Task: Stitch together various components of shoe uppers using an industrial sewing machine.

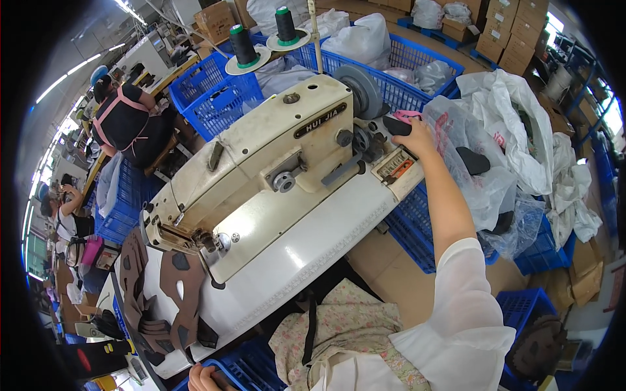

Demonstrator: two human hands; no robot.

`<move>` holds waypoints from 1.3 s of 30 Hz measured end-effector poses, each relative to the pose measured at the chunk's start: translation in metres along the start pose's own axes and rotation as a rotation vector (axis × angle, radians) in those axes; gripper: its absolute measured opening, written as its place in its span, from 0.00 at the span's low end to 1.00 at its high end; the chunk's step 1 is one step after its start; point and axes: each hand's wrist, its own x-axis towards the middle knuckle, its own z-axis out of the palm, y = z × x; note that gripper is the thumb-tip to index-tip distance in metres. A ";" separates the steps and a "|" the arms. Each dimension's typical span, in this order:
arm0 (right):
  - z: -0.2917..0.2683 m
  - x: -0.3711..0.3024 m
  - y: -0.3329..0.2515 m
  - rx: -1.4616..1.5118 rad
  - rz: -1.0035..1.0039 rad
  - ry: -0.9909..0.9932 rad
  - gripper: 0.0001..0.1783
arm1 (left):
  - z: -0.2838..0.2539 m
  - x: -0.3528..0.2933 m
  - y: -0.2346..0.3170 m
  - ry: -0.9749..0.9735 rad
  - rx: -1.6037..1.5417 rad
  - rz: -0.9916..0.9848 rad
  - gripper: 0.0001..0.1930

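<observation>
My right arm stretches to the far end of a cream sewing machine [261, 163]. There my right hand [417, 137] is closed on a small black pad [396, 126], beside a strip of pink material [408, 115]. At the lower edge my left hand [203, 379] shows only in part. Its fingers curl by the rim of a blue basket [244, 365], and what they grip is hidden. On the machine's white table, near the needle end, lies a brown cut piece with dark patches [182, 280]. Several similar brown pieces [134, 280] are heaped at its left.
Two dark thread cones [242, 49] stand on discs behind the machine. Blue crates [404, 55] with plastic bags crowd the back. Clear bags [469, 150] fill the right side. A person in a pink apron [124, 117] sits at the left; another person [65, 208] is behind. Cartons [512, 32] stand far right.
</observation>
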 end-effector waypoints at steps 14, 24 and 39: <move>0.000 0.024 0.012 0.153 0.081 -0.130 0.45 | 0.000 0.004 -0.002 0.031 -0.008 0.022 0.09; -0.016 0.027 0.004 0.361 0.160 -0.118 0.46 | -0.004 0.001 0.002 -0.024 -0.014 -0.021 0.10; -0.021 -0.284 -0.140 1.110 -0.738 -1.837 0.49 | 0.003 0.076 0.065 -0.411 -0.394 0.117 0.17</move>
